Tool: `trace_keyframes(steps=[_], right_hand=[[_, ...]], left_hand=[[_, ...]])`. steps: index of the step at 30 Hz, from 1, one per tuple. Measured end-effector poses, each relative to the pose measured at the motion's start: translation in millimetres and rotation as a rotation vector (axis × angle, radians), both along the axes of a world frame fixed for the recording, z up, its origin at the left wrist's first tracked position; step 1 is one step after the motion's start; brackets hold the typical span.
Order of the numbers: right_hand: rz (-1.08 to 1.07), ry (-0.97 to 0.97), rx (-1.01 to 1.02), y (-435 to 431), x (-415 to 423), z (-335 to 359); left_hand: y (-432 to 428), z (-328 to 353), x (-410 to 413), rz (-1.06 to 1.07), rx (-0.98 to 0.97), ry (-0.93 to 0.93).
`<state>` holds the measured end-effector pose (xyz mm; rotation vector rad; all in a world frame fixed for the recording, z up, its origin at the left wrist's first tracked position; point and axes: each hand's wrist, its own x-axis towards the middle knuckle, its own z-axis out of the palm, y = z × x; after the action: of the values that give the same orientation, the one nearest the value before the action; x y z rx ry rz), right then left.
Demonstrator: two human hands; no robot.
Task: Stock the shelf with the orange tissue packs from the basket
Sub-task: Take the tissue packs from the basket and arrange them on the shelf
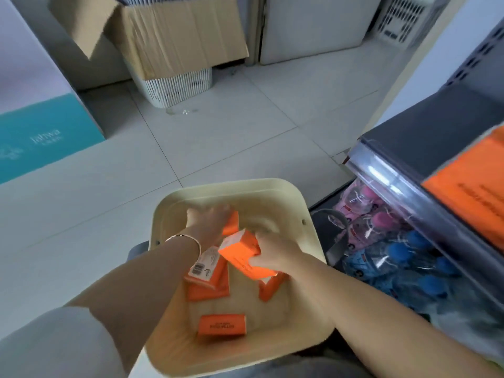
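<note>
A cream basket point(294, 203) sits on the floor below me with several orange tissue packs inside. My right hand point(275, 253) grips one orange tissue pack point(240, 255) lifted above the others. My left hand point(208, 222) reaches deeper into the basket and lies on another orange pack point(231, 226); its fingers are hidden. More packs lie loose, one near the basket's front point(222, 324). The shelf point(425, 148) stands at the right, with orange packs point(469, 181) on its upper level.
The lower shelf holds pink-capped bottles point(362, 211) and blue-capped bottles point(403, 266). A cardboard box point(177, 36) on a white ribbed bin point(177, 85) stands at the back. A teal and white box point(41, 132) is at the left. Tiled floor lies between.
</note>
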<state>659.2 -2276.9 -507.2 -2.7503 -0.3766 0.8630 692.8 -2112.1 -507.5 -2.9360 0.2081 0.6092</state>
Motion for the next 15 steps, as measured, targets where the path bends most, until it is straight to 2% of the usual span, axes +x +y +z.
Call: trace_keyframes(steps=[8,15], right_hand=[[-0.005,-0.327,-0.103,-21,-32,128],[-0.085,-0.574,-0.114,-57,-87,221]], left_hand=[[-24,114,-43,-0.006,-0.099,-0.259],[-51,205,-86,-0.060,-0.282,-0.506]])
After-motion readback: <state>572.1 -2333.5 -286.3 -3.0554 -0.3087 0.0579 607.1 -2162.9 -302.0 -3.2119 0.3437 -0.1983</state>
